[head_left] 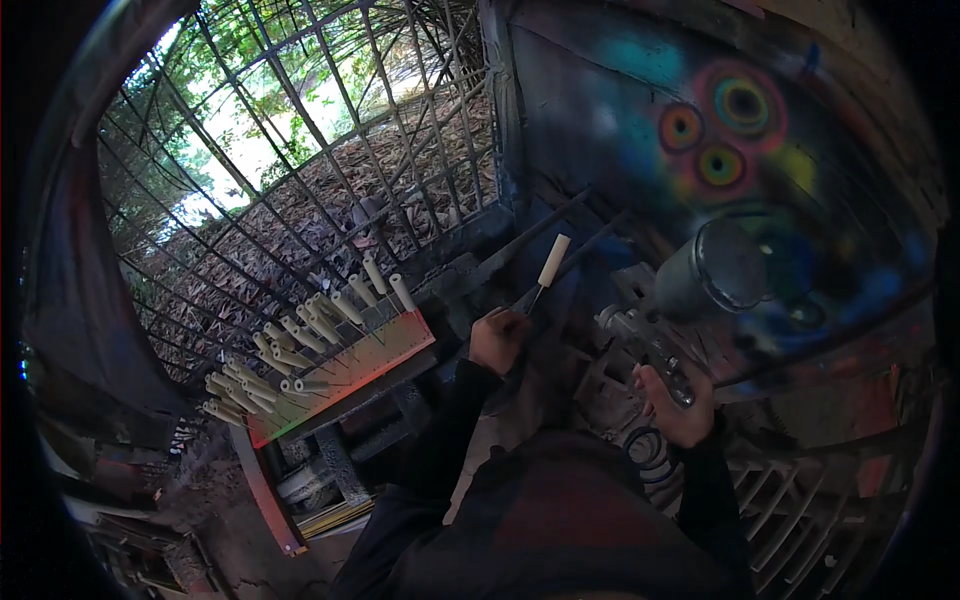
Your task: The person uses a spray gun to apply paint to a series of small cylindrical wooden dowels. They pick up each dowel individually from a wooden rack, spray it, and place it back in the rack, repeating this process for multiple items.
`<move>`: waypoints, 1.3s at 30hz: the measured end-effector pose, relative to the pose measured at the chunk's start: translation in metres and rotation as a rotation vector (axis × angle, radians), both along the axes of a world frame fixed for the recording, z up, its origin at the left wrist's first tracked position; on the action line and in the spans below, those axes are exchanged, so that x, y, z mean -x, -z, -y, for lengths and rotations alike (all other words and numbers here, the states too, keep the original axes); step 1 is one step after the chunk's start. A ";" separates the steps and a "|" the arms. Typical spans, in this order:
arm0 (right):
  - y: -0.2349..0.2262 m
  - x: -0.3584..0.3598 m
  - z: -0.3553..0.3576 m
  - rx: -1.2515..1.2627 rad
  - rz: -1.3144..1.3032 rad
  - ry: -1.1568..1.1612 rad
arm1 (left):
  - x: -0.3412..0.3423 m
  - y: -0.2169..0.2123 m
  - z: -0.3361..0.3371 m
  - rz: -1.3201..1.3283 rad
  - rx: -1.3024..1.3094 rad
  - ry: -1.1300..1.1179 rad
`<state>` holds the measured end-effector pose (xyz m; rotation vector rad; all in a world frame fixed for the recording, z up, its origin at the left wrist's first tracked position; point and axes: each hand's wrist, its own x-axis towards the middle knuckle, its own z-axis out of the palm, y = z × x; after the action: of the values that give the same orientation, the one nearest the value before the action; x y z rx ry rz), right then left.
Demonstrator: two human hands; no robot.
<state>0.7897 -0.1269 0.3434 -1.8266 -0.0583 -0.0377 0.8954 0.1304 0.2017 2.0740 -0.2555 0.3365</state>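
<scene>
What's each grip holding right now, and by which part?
Left grip: a pale cylinder on a thin stick, held by the stick, below the cylinder. Right grip: a spray gun, apparently by its handle, which is partly hidden.

dim overall, harsh daylight glare through the grille (312, 128), dark curved fisheye edges

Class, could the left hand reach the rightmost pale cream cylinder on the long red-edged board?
Probably yes: between the left hand and that rightmost cylinder nothing visible intervenes, though the hand's grip holds a thin rod bearing another cream cylinder.
</scene>
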 end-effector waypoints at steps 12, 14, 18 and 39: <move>0.002 -0.011 0.001 -0.030 0.077 0.068 | 0.004 -0.002 -0.001 0.007 0.000 0.008; 0.002 -0.011 -0.001 -0.029 0.113 0.100 | 0.004 -0.001 -0.002 -0.001 -0.001 0.001; 0.004 -0.009 0.000 0.000 0.083 0.038 | 0.004 -0.003 -0.002 0.001 -0.023 -0.006; 0.002 -0.004 0.003 -0.020 -0.009 -0.001 | 0.005 -0.006 0.001 -0.053 0.009 -0.046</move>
<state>0.7933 -0.1302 0.3412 -1.8066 -0.0519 -0.0288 0.8904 0.1290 0.2082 2.0795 -0.1747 0.3090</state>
